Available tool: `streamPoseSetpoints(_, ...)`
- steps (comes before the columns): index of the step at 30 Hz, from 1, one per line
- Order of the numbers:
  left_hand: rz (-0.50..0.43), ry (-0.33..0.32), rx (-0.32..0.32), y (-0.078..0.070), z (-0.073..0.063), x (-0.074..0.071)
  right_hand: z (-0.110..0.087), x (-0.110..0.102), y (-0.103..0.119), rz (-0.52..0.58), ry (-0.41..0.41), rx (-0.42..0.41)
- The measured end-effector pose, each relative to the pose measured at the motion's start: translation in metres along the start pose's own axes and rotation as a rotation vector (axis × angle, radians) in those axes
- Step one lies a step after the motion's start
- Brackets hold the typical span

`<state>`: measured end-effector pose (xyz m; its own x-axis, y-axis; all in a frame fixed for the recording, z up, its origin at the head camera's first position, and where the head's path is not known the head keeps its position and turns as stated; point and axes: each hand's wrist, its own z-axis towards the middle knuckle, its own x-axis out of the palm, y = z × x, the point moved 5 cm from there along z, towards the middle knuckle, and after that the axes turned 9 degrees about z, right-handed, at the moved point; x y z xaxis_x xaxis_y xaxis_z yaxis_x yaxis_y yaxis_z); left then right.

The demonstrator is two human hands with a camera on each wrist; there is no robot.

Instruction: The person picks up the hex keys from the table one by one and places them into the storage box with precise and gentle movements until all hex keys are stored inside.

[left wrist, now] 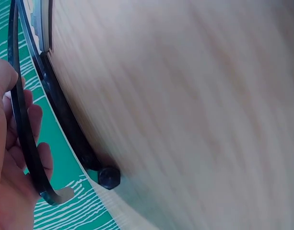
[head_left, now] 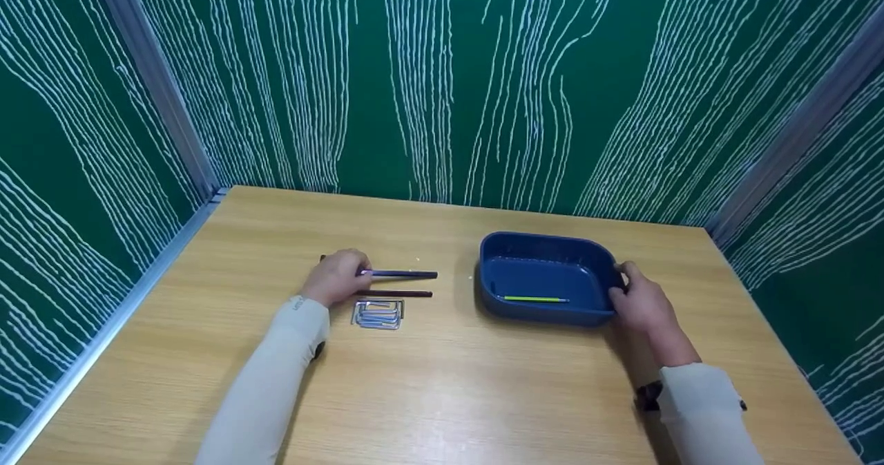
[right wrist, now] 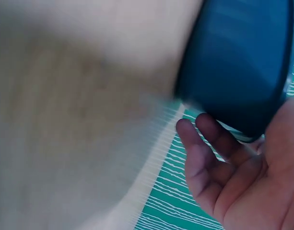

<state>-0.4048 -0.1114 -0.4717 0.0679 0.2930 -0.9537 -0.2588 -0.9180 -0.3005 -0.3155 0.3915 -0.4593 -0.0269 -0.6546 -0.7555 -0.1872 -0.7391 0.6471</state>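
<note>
My left hand [head_left: 337,277] pinches a dark pencil [head_left: 407,274] between thumb and fingers. In the left wrist view that pencil [left wrist: 25,124] runs across the fingers, its pale sharpened tip near the bottom. A second dark pencil [head_left: 400,293] lies on the table just below it; its black hexagonal end shows in the left wrist view. My right hand [head_left: 646,302] grips the right end of a dark blue box [head_left: 545,316], fingertips at its rim. Inside the box lies a yellow-green pencil [head_left: 535,299] along the near side.
A small pile of metal paper clips [head_left: 378,314] lies on the wooden table [head_left: 442,396], just nearer than the dark pencils. Green panels [head_left: 366,92] with white wavy lines stand along the back and both sides of the table.
</note>
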Motion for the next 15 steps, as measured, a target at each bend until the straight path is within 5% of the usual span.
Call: streamPoseSetpoints(15,-0.077,-0.061,0.001,-0.0038,-0.0027,-0.0082,0.001,-0.0066,-0.0077,-0.077,0.041,0.044)
